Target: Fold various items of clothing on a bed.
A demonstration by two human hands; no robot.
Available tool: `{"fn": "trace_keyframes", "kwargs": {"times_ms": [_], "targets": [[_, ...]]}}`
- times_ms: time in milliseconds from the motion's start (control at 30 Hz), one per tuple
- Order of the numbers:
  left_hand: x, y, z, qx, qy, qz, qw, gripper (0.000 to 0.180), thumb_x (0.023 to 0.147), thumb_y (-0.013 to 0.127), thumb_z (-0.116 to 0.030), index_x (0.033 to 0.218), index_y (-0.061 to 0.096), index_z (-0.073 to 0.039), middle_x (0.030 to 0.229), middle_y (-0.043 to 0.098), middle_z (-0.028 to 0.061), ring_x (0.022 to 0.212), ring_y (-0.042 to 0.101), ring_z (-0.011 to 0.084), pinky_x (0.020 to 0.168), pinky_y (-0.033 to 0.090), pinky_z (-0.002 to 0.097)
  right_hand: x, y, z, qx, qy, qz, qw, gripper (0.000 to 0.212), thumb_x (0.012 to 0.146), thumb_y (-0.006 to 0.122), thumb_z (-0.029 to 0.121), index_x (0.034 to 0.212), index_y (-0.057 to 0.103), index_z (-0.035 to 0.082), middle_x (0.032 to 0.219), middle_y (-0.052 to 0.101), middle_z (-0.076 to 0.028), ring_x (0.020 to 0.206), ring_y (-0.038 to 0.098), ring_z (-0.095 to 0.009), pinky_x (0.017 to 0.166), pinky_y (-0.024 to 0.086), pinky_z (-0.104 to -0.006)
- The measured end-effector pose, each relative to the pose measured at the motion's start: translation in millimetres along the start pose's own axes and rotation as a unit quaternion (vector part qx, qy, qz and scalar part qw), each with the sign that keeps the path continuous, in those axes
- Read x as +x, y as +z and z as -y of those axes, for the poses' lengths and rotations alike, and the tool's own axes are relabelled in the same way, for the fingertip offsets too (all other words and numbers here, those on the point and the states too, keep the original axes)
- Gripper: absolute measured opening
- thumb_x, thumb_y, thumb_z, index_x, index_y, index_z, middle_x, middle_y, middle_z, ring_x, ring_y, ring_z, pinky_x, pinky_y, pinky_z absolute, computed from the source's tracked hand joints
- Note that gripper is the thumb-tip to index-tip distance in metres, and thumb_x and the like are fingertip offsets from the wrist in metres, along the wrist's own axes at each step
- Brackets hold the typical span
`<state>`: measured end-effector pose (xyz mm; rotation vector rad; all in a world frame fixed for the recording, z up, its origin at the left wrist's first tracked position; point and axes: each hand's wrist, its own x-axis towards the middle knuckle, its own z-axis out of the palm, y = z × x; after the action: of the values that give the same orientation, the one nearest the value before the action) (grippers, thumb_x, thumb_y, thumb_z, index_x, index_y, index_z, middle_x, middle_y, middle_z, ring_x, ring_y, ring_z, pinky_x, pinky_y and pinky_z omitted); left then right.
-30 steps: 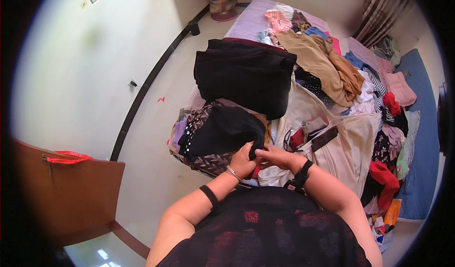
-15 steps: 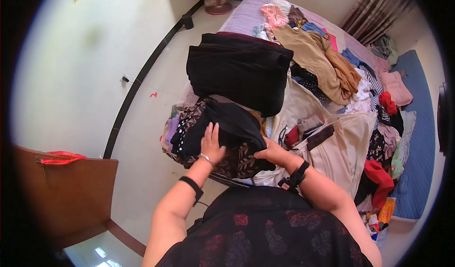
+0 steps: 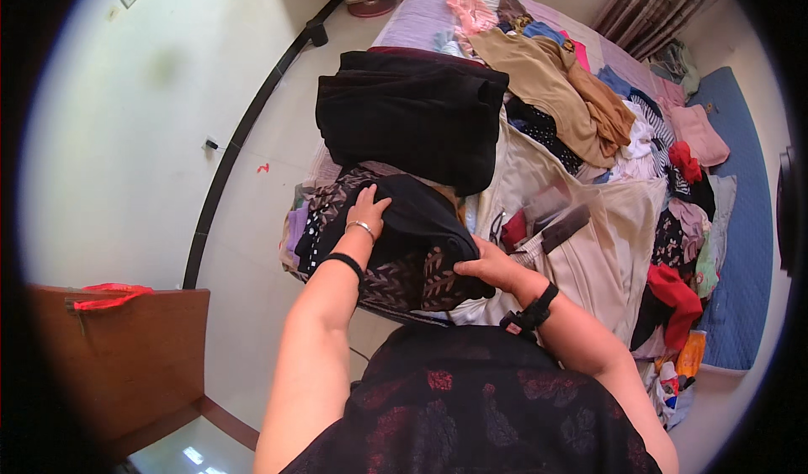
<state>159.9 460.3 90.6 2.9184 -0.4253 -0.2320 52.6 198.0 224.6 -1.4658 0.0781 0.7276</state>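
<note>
A black garment with a brown leaf pattern (image 3: pixel 404 280) lies folded on a stack of clothes at the bed's near left edge. My left hand (image 3: pixel 367 215) rests flat on its plain black upper part, fingers stretched out. At the garment's right side, my right hand (image 3: pixel 492 265) grips the edge, thumb on top and the other fingers hidden under the cloth. Just beyond is a tall pile of folded black clothes (image 3: pixel 412 116). Purple and dotted cloth (image 3: pixel 296 226) shows at the stack's left side.
Cream trousers (image 3: pixel 606 247) spread to the right, with a dark strip of cloth on them. Tan garments (image 3: pixel 547 95) and a mixed heap cover the bed's far right. A blue mat (image 3: pixel 741 222) stands at the right wall. A brown wooden board (image 3: pixel 126 348) is at lower left.
My left hand has slid forward over the black cloth. My right hand keeps its hold on the garment's edge. The whole view has shifted slightly.
</note>
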Motion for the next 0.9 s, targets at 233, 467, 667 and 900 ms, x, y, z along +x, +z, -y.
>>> {"fn": "trace_keyframes", "kwargs": {"times_ms": [233, 467, 667, 900], "targets": [[59.3, -57.2, 44.6, -0.278, 0.043, -0.121, 0.952, 0.025, 0.077, 0.045, 0.0, 0.093, 0.063, -0.008, 0.099, 0.061, 0.0156, 0.096, 0.057, 0.0321, 0.083, 0.045, 0.0374, 15.7, 25.0, 20.1, -0.085, 0.017, 0.069, 0.994, 0.063, 0.074, 0.07, 0.019, 0.126, 0.041, -0.001, 0.112, 0.056, -0.014, 0.101, 0.053, -0.019, 0.089, 0.042, -0.0296], [32.9, -106.9, 156.1, -0.126, -0.143, -0.241, 0.952, 0.047, 0.078, 0.054, -0.01, 0.124, 0.046, -0.007, 0.121, 0.05, 0.0209, 0.115, 0.046, 0.0347, 0.1, 0.035, 0.0382, 51.8, 87.4, 13.8, -0.039, -0.109, 0.251, 0.961, 0.074, 0.084, 0.062, 0.033, 0.139, 0.023, 0.003, 0.134, 0.039, -0.025, 0.125, 0.039, -0.027, 0.102, 0.032, -0.0312], [-75.9, -53.5, 110.2, -0.215, -0.117, -0.116, 0.963, 0.049, 0.079, 0.057, -0.014, 0.124, 0.044, 0.001, 0.123, 0.049, 0.0196, 0.117, 0.044, 0.0331, 0.1, 0.034, 0.0378, 79.8, 2.7, -61.1, -0.174, 0.141, 0.061, 0.973, 0.052, 0.082, 0.059, 0.022, 0.126, 0.044, 0.0, 0.115, 0.055, -0.012, 0.098, 0.054, -0.018, 0.078, 0.047, -0.0294], [-182.9, 10.0, 41.0, -0.251, -0.2, -0.226, 0.92, 0.046, 0.078, 0.059, -0.011, 0.121, 0.046, -0.001, 0.119, 0.049, 0.0182, 0.114, 0.045, 0.0328, 0.1, 0.034, 0.0389, 111.0, -29.0, -112.8, -0.011, 0.179, -0.008, 0.984, 0.039, 0.083, 0.058, 0.027, 0.115, 0.049, 0.005, 0.099, 0.053, -0.002, 0.089, 0.051, -0.012, 0.073, 0.045, -0.0274]]}}
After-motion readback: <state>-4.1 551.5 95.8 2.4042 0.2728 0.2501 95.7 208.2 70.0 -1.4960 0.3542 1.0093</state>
